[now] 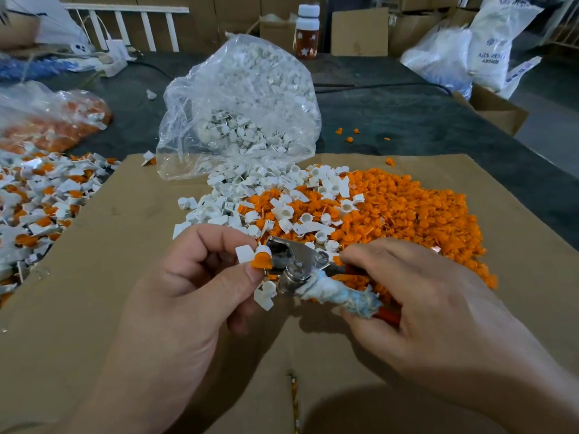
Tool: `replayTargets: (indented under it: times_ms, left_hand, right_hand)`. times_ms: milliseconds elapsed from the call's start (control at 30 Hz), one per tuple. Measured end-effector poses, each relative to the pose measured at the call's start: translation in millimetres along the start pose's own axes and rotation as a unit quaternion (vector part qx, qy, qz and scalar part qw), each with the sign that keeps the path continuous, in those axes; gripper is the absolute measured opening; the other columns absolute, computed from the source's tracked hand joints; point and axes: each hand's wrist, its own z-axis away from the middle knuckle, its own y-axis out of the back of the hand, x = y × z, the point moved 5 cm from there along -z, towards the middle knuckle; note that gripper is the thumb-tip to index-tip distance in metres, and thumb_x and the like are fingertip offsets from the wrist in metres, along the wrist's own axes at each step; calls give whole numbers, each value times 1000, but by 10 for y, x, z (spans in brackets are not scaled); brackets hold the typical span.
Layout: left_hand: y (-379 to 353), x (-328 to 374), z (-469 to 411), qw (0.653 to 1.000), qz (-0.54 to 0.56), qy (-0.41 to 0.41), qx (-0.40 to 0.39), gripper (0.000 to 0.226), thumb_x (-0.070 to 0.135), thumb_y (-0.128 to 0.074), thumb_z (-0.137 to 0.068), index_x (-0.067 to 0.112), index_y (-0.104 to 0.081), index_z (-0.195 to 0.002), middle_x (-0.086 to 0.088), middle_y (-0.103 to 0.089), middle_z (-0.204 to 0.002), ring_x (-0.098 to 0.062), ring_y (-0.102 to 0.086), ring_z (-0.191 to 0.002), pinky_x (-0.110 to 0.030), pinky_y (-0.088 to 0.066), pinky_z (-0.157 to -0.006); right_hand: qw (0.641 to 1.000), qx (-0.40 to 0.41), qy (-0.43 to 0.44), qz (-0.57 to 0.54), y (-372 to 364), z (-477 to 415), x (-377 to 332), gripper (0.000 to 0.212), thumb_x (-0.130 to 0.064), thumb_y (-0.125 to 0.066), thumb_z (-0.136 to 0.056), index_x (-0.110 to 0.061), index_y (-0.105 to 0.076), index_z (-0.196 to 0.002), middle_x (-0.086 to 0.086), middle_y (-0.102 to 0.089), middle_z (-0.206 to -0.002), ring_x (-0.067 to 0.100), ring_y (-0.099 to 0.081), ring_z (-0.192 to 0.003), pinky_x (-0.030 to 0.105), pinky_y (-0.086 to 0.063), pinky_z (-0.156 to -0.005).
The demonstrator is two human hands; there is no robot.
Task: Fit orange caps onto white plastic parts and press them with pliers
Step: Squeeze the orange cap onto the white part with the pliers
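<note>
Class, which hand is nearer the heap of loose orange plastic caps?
Right. The right hand, gripping the metal pliers with a cloth-wrapped handle, overlaps the near edge of the heap of loose orange plastic caps; the left hand lies farther left, past the pliers.

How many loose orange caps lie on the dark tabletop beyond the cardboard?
4. Right of the clear bag, a cluster: left cap, right cap, near cap; a fourth cap lies farther right. The bag may hide more.
</note>
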Motion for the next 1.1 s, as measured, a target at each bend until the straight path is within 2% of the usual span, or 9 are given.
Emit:
replayTargets:
  times_ms: [100,200,300,433,567,733,933,1033,1100]
  left_hand:
    - [0,30,11,999,-28,-16,-10,22,35,-75,-62,24,-73,-82,1,-55,-57,-10,-50,-45,-18,-41,-39]
    - [-20,43,1,998,-55,-36,-17,28,40,-71,-66,17,-67,-81,0,-59,-56,-5,-53,-44,-18,-43,-41]
    - [-19,26,-3,997,-63,-42,-20,23,40,-70,-68,20,-66,-79,2,-61,-56,-3,-54,-43,-17,-43,-41]
    - [8,-5,-1,996,-69,-44,-29,18,39,-70,-71,24,-68,-81,2,-62,-56,-4,-56,-45,-18,-45,-42]
    - [8,-30,1,996,-67,-49,-37,15,38,-70,-74,25,-68,-81,4,-62,-56,-4,-57,-45,-18,-45,-43]
    - [-1,-77,-5,996,-69,-51,-41,14,35,-69,-75,24,-67,-82,4,-61,-56,-5,-56,-45,-18,-45,-43]
    - [53,-97,-16,995,-73,-54,-49,16,32,-70,-81,18,-66,-88,7,-61,-59,-8,-57,-47,-21,-47,-44]
    - [64,-72,-18,994,-77,-56,-45,17,32,-70,-82,17,-66,-89,7,-61,-60,-8,-57,-48,-20,-47,-44]
    - [70,-59,-7,995,-79,-52,-33,16,33,-69,-80,19,-66,-87,7,-60,-59,-8,-56,-47,-20,-46,-45]
  right_hand:
    - [1000,-10,-4,-2,12,8,-13,49,-46,-51,-79,-26,-61,-122,-11,-63,-105,13,-60,-93,33,-53,-67]
    - [1000,-22,-9,1,19,13,-21,49,-44,-55,-77,-27,-60,-123,-14,-62,-109,9,-59,-96,29,-52,-70]
    - [1000,-30,-8,1,23,18,-32,50,-47,-50,-78,-28,-60,-123,-15,-62,-109,7,-58,-94,27,-51,-70]
    - [999,-32,-5,9,11,0,-35,48,-48,-44,-77,-28,-62,-117,-14,-63,-99,10,-58,-85,28,-47,-67]
    - [999,-23,11,31,-8,-15,-18,37,-50,-44,-77,-28,-66,-97,-11,-61,-79,14,-55,-71,38,-48,-66]
    - [999,-3,2,46,2,0,-5,31,-52,-44,-77,-27,-63,-75,-8,-52,-66,16,-50,-60,29,-37,-52]
    - [999,22,8,44,20,24,-68,26,-49,-43,-76,-28,-53,-66,-9,-47,-58,14,-43,-51,26,-29,-44]
    - [998,43,10,38,6,28,-89,25,-48,-47,-76,-26,-50,-65,-9,-44,-57,15,-41,-50,28,-31,-43]
    - [998,51,8,22,-34,27,-70,26,-50,-47,-76,-27,-56,-69,-11,-46,-61,14,-43,-53,29,-36,-44]
